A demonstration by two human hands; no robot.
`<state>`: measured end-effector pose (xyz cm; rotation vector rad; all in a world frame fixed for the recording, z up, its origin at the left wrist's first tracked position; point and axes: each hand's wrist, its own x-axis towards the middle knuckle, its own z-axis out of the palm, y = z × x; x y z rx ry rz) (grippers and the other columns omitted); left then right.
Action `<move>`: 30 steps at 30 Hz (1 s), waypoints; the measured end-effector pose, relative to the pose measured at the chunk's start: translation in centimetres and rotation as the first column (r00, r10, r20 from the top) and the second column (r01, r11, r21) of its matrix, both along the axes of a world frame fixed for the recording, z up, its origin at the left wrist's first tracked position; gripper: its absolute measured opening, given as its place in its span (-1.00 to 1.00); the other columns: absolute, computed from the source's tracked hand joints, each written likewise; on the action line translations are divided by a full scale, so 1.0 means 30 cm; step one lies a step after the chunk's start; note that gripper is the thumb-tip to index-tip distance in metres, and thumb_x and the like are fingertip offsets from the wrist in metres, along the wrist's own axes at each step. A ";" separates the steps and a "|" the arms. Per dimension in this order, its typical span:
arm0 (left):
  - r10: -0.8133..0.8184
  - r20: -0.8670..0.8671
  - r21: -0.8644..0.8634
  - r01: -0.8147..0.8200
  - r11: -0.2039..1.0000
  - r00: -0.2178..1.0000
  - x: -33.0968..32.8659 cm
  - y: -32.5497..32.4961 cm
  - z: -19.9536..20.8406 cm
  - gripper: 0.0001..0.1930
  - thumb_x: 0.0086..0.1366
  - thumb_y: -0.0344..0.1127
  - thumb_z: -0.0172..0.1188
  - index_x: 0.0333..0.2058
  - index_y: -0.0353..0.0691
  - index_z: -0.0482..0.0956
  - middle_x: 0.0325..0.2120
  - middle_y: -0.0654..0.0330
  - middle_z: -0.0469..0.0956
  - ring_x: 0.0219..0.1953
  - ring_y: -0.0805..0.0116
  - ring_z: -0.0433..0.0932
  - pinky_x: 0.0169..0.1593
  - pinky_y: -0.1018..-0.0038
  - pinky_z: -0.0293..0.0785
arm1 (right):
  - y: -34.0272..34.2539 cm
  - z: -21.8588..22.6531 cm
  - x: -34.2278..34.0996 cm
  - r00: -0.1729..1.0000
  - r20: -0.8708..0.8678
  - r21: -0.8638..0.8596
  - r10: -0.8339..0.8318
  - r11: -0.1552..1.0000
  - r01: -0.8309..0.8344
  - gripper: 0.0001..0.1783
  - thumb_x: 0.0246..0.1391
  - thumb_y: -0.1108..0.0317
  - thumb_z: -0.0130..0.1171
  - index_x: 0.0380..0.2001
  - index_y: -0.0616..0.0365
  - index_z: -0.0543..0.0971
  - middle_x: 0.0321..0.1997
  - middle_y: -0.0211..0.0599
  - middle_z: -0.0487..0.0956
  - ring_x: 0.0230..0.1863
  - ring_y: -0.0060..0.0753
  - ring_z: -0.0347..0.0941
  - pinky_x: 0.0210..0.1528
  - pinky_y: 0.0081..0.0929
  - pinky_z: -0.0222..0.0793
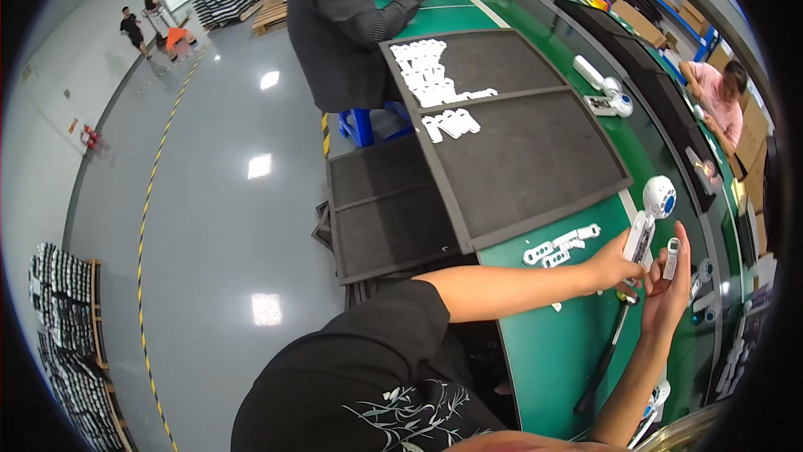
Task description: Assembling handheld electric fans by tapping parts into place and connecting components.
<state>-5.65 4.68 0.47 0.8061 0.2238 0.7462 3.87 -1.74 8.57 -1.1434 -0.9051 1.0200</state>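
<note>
My left hand (pixel 615 266) is closed around the handle of a white device (pixel 642 234) with a ball-shaped head (pixel 660 197) and a blue centre. The handle is tilted, and darker parts show along its face. Just to the right, my right hand (pixel 665 297) holds a small white elongated cover (pixel 672 258) with a rounded window at its top, near the handle. Several similar white covers (pixel 559 247) with dark holes lie on the green table left of my hands. A black-handled tool (pixel 595 381) with a thin shaft lies below them.
Black framed trays (pixel 535 159) sit ahead on the green table (pixel 544 360), holding piles of white parts (pixel 424 71). More white devices (pixel 615 101) rest along the conveyor at right. A co-worker in dark clothes (pixel 347 30) sits ahead; another in pink (pixel 719 101) works across the line.
</note>
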 end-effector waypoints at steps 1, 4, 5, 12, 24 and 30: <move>-0.013 -0.001 -0.006 0.013 1.000 1.000 -0.002 -0.003 -0.005 -0.31 0.09 -0.50 0.25 0.17 -0.19 0.13 -0.16 0.15 0.42 -0.24 0.33 0.57 -0.33 0.36 0.64 | -0.028 -0.013 0.021 0.995 -0.099 0.065 -0.016 0.998 0.023 -0.51 0.27 0.30 0.02 0.23 0.16 0.30 -0.44 -0.46 0.38 -0.49 -0.67 0.27 -0.35 -0.63 0.32; -0.015 -0.034 0.121 0.019 0.992 0.999 0.035 -0.012 -0.037 -0.25 0.04 -0.54 0.28 0.19 -0.24 0.09 -0.08 0.09 0.38 -0.17 0.26 0.57 -0.24 0.33 0.68 | -0.101 -0.046 0.091 0.983 -0.140 0.132 -0.119 0.982 0.138 -0.50 0.27 0.31 0.04 0.24 0.18 0.30 -0.32 -0.34 0.46 -0.32 -0.61 0.37 -0.14 -0.55 0.38; -0.050 -0.021 0.105 0.052 0.993 0.999 0.048 -0.020 -0.040 -0.25 0.03 -0.55 0.29 0.18 -0.25 0.10 -0.08 0.08 0.37 -0.16 0.24 0.56 -0.25 0.34 0.68 | -0.114 -0.072 0.118 0.979 -0.087 0.136 -0.182 0.972 0.193 -0.49 0.27 0.32 0.04 0.25 0.18 0.29 -0.24 -0.27 0.50 -0.22 -0.57 0.41 -0.04 -0.52 0.37; 0.073 -0.043 0.379 -0.051 0.924 0.996 0.037 -0.033 -0.038 -0.19 0.08 -0.52 0.24 0.22 -0.19 -0.08 -0.10 0.12 0.34 -0.22 0.33 0.54 -0.42 0.44 0.63 | -0.104 -0.131 0.128 0.959 0.171 0.182 -0.226 0.964 0.195 -0.56 0.18 0.38 0.17 0.11 0.20 0.39 -0.05 -0.10 0.56 -0.12 -0.42 0.52 0.01 -0.44 0.43; 0.059 -0.094 0.414 -0.015 0.910 0.994 0.052 -0.054 -0.040 -0.34 0.11 -0.57 0.11 0.15 -0.20 -0.01 -0.21 0.15 0.36 -0.33 0.44 0.49 -0.51 0.55 0.51 | -0.124 -0.171 0.093 0.894 0.346 0.161 -0.286 0.956 0.244 -0.64 0.07 0.53 0.26 -0.03 0.24 0.49 -0.28 -0.27 0.55 -0.29 -0.52 0.50 -0.24 -0.55 0.47; 0.121 -0.185 0.422 -0.032 0.906 0.975 0.045 -0.062 -0.034 -0.44 0.12 -0.58 0.10 0.08 -0.22 0.08 -0.27 0.14 0.41 -0.39 0.44 0.50 -0.57 0.54 0.48 | -0.121 -0.183 0.078 0.578 0.687 0.405 -0.441 0.892 0.200 -0.71 0.10 0.41 0.26 -0.12 0.28 0.52 -0.34 -0.23 0.57 -0.38 -0.46 0.53 -0.27 -0.46 0.47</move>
